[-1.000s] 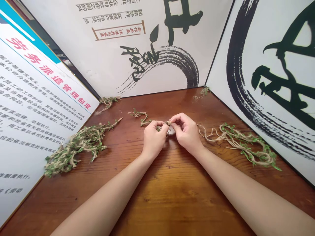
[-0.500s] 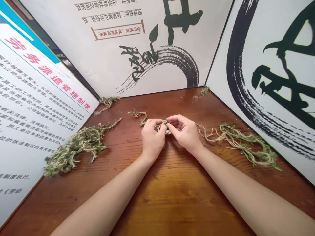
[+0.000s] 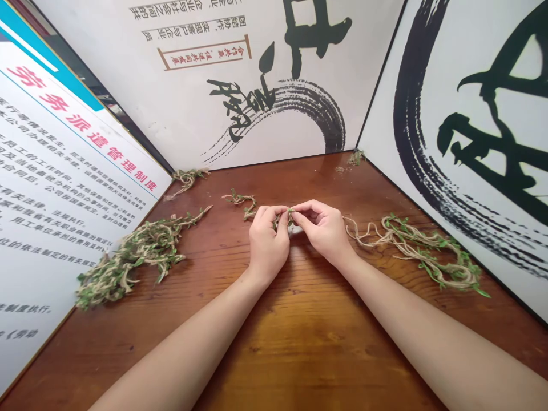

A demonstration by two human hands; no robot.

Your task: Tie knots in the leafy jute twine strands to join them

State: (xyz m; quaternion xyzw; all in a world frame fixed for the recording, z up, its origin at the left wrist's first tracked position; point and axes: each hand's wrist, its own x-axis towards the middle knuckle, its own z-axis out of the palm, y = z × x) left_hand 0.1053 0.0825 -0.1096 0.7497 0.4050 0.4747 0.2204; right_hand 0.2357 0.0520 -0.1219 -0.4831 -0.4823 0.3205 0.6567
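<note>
In the head view, a person is working at a short length of leafy jute twine (image 3: 283, 220) above the middle of the wooden tabletop (image 3: 299, 342), the left hand (image 3: 269, 242) and right hand (image 3: 323, 231) curled and pinching it between their fingertips. This looks like fine work, calling for a steady fingertip hold. A tangled twine bundle (image 3: 137, 257) is lying to the left, and a looser twine bundle (image 3: 419, 251) to the right.
</note>
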